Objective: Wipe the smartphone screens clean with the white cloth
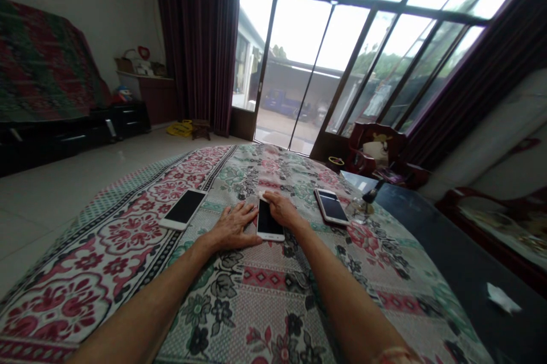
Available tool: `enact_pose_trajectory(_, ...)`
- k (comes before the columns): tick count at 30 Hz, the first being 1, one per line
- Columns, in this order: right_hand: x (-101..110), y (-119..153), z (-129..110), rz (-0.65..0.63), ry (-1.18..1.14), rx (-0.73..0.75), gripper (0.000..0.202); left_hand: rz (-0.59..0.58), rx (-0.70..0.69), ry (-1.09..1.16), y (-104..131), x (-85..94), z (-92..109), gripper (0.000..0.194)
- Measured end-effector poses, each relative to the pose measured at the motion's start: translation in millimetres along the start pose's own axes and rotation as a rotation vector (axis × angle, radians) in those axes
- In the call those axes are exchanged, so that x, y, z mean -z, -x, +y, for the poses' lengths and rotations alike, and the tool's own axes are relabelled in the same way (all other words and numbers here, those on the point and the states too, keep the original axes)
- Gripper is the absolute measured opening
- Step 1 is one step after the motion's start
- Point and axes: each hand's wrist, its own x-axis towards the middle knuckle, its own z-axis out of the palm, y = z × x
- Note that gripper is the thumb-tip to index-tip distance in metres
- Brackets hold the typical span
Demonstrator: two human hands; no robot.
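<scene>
A white-framed smartphone (269, 221) with a dark screen lies face up on the patterned tablecloth (265, 307), between my hands. My left hand (234, 226) rests flat at its left side, fingers spread, thumb tip at the phone's lower left corner. Over the upper right of the screen bends my right hand (282, 208), its fingers together on a small white wad (261, 195) at the phone's top edge; most of the wad is hidden. A second white phone (184, 209) lies to the left. On the right lies a third phone (331, 206) with a dark reddish edge.
A clear glass jar (361, 210) with a dark top stands beyond the right phone. A dark tabletop (427, 238) shows at the right, bearing a crumpled white tissue (503, 298). Behind are a wooden chair (376, 150), glass doors (303, 73) and a purple curtain (199, 39).
</scene>
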Motion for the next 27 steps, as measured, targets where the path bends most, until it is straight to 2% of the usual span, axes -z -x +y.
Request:
enact_pose_trajectory(6,-0.9,-3.6,0.1,-0.001,0.04,-0.02,0.04,0.015,-0.01,0.01,-4.6,4.4,-1.1,0.074)
enact_pose_trajectory(10,0.0,3.2,-3.7,0.0,0.065,-0.002,0.043,0.033,-0.012,0.022,-4.7,7.4,0.2,0.07)
enact_pose_trajectory(18,12.1,48.6,-22.2,-0.055,0.08,0.105,0.055,0.075,-0.004,0.048,-5.5,0.6,-4.9,0.073)
enact_pose_trajectory(22,15.3,73.8,-27.1,-0.089,0.087,0.118,0.056,0.056,-0.007,0.052,-6.0,3.8,-4.2,0.075)
enact_pose_trajectory(27,14.9,75.6,-22.7,-0.099,0.078,0.132,0.057,0.021,0.001,0.031,-6.9,7.6,-2.0,0.079)
